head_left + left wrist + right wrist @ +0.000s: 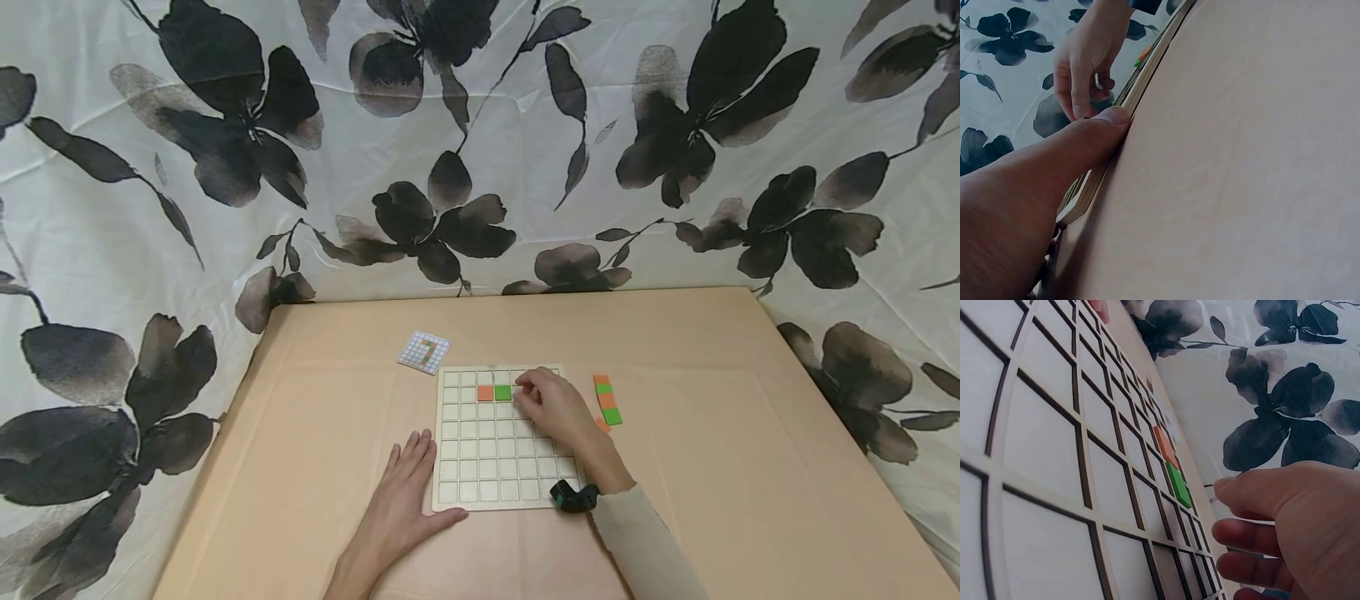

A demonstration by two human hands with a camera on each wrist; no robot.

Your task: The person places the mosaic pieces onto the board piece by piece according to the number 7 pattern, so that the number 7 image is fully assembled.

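My left hand [405, 504] lies relaxed, fingers straight along the grid board's [480, 450] left side, thumb at its near edge. My right hand [558, 408] bends over the upper right squares, hiding several; I cannot tell whether its fingertips pinch anything. An orange tile [485, 392] and a green tile [503, 392] sit in the board, just left of them. My right wrist partly covers the nearest of the spare tiles [606, 400]. The card's [424, 352] small pattern is hard to read.

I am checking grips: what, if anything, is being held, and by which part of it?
The left hand grips nothing; its thumb touches the grid board at its near edge. Whether the right hand pinches anything cannot be told.
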